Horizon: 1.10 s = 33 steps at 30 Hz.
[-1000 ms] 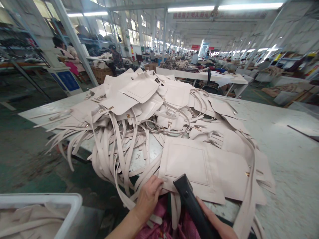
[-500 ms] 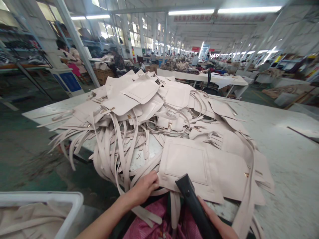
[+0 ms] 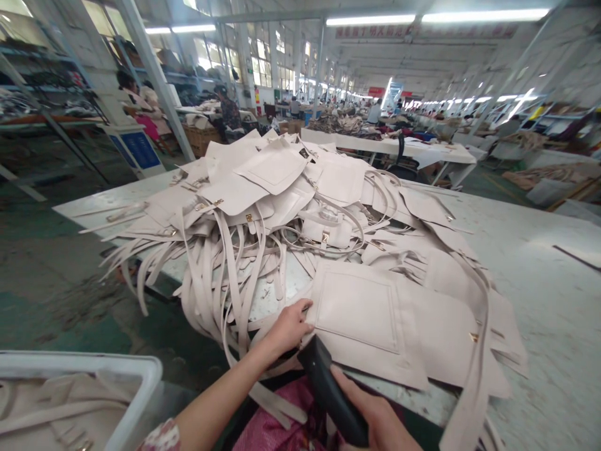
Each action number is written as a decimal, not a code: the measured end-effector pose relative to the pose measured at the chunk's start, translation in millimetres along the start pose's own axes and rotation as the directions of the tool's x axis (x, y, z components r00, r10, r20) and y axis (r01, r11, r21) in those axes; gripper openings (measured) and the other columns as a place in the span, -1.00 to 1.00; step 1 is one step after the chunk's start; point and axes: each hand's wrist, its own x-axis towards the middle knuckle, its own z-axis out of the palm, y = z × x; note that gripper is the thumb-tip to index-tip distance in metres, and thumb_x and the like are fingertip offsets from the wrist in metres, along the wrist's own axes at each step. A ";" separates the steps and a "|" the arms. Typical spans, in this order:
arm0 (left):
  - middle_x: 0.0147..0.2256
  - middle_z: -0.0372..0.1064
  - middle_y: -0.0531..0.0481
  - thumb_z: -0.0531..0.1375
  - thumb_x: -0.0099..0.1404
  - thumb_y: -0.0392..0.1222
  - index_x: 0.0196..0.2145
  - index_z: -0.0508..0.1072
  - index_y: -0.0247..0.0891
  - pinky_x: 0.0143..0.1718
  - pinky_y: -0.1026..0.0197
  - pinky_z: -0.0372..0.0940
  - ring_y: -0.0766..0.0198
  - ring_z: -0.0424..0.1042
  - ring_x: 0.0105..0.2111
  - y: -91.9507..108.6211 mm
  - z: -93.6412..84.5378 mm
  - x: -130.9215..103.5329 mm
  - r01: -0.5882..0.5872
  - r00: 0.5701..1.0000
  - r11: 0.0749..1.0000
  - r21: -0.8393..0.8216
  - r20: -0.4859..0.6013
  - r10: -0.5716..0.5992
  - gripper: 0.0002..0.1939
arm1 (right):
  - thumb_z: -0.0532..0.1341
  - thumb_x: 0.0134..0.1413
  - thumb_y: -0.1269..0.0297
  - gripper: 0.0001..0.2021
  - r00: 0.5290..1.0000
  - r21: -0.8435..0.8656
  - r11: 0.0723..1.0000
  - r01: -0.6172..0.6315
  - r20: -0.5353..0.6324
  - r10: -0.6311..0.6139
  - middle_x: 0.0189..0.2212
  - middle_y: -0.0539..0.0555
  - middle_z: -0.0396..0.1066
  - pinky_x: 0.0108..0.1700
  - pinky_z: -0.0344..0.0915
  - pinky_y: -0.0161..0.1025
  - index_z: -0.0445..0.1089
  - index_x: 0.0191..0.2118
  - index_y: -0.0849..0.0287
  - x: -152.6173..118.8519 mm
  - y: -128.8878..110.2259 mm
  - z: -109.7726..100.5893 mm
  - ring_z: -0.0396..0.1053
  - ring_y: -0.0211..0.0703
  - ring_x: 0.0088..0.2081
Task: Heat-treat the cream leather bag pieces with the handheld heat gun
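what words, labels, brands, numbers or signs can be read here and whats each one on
None can be read with certainty.
Long overhead banner: a row of characters, too blurred to quote.
Red sign far back: too small to read.
Black tool in the right hand: no lettering seen.
Pale flat piece by the left hand: no lettering seen.

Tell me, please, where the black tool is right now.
In the head view, the black tool is in the right hand at bottom centre, its tip just below the left hand, by the nearest pale panel.
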 end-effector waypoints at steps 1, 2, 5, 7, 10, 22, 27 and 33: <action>-0.73 0.08 0.25 0.15 -0.11 -0.39 -0.09 0.32 -0.30 -0.66 0.36 0.00 0.44 0.06 -0.76 0.3 -0.6 2.6 0.025 1.000 1.000 -0.010 0.006 -0.025 -0.47 | 0.25 -0.30 0.40 -0.23 1.000 -0.001 1.000 0.005 0.000 -0.005 0.07 0.08 0.25 0.01 0.18 -0.13 0.06 0.17 0.07 3.5 -2.1 1.7 0.22 0.07 0.04; -0.75 0.06 0.26 0.15 -0.11 -0.40 -0.10 0.32 -0.31 -0.67 0.37 -0.02 0.45 0.05 -0.77 0.5 -2.0 4.4 0.047 0.999 0.999 -0.021 0.016 -0.047 -0.48 | 0.24 -0.31 0.41 -0.22 1.000 0.007 1.000 0.014 -0.003 -0.014 0.08 0.08 0.23 0.02 0.17 -0.12 0.05 0.17 0.08 5.3 -3.2 2.4 0.21 0.08 0.04; -0.73 0.13 0.23 0.11 -0.09 -0.39 -0.08 0.25 -0.30 -0.70 0.38 0.01 0.43 0.12 -0.77 2.1 -7.0 6.4 0.103 0.992 0.992 -0.079 0.088 -0.096 -0.47 | 0.22 -0.25 0.40 -0.26 0.996 0.072 0.997 0.026 -0.089 -0.020 0.06 0.09 0.26 0.00 0.20 -0.14 0.07 0.17 0.14 0.2 -2.1 -4.2 0.23 0.08 0.03; -0.70 0.17 0.22 0.09 -0.08 -0.38 -0.04 0.19 -0.27 -0.70 0.38 0.08 0.40 0.18 -0.77 4.2 -9.1 7.0 0.136 0.983 0.985 -0.109 0.140 -0.120 -0.44 | 0.20 -0.20 0.37 -0.31 0.989 0.103 0.995 0.009 -0.151 0.007 -0.01 0.09 0.34 -0.02 0.23 -0.14 0.07 0.17 0.16 -8.8 1.4 -13.1 0.25 0.08 0.01; -0.69 0.15 0.23 0.08 -0.07 -0.37 -0.03 0.15 -0.26 -0.70 0.37 0.14 0.40 0.20 -0.77 7.0 -10.3 9.2 0.157 0.976 0.979 -0.130 0.169 -0.134 -0.43 | 0.22 -0.18 0.33 -0.33 0.993 0.086 0.996 0.001 -0.122 0.009 -0.12 0.08 0.44 -0.05 0.26 -0.13 0.11 0.15 0.15 -17.5 7.0 -18.9 0.30 0.10 -0.04; -0.55 0.33 0.06 0.21 0.00 -0.18 -0.11 0.29 -0.30 -0.58 0.33 0.20 0.32 0.34 -0.58 5.5 -3.2 -6.1 0.214 0.969 0.885 -0.413 0.208 -0.137 -0.55 | 0.16 -0.17 0.27 -0.31 0.993 0.105 0.993 -0.050 -0.105 0.061 -0.11 0.04 0.43 -0.25 0.36 -0.24 0.04 0.18 0.09 -8.0 31.9 -24.3 0.42 0.03 -0.21; -0.46 0.41 -0.03 0.22 -0.11 -0.34 -0.19 0.37 -0.40 -0.48 0.33 0.21 0.32 0.37 -0.50 20.3 1.3 67.3 0.042 0.999 0.837 -0.545 0.019 -0.038 -0.57 | 0.16 -0.19 0.32 -0.23 0.956 0.263 0.959 -0.105 -0.238 0.170 -0.43 0.05 0.48 -0.52 0.30 -0.28 -0.08 0.22 0.18 -8.1 6.4 -59.8 0.37 -0.10 -0.53; -0.40 0.46 -0.10 0.19 -0.13 -0.36 -0.18 0.39 -0.43 -0.54 0.35 0.17 0.30 0.38 -0.52 14.4 7.7 93.6 -0.014 1.000 0.812 -0.584 -0.006 0.013 -0.54 | 0.12 -0.21 0.45 -0.24 0.967 0.431 0.892 -0.136 -0.140 0.215 -0.62 -0.13 0.31 -0.68 0.21 -0.36 -0.11 0.21 0.10 44.3 -26.7 -73.1 0.23 -0.30 -0.69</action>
